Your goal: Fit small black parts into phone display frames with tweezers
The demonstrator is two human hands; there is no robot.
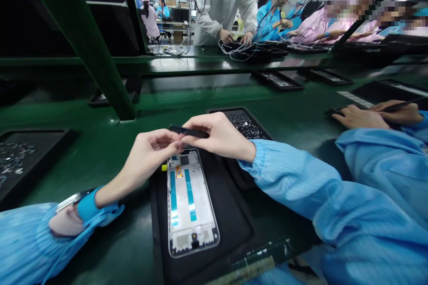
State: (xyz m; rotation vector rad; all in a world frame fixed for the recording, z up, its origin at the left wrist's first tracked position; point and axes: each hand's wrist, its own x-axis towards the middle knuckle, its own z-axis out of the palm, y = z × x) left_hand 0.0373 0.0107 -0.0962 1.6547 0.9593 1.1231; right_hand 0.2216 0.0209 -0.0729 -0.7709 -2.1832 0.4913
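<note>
A phone frame [192, 196] lies in a black tray [230, 227], its inner side up, with two blue-green strips along it and a small orange flex piece near the top. Above its upper end my two hands meet at the fingertips. My right hand [217, 133] is closed on a slim black tool [194, 132], whose exact kind I cannot tell. Thumb and fingers pinched, my left hand [150, 149] touches the right fingertips; whatever it holds is too small or hidden to name. A yellow tab [164, 168] sticks out at the frame's upper left edge.
A black tray of small parts [245, 124] stands behind my right hand, another parts tray [30, 160] at the left. A green post [90, 49] slants down at the left. At the right, a co-worker's hands [364, 116] work close by. More trays [277, 81] lie farther back.
</note>
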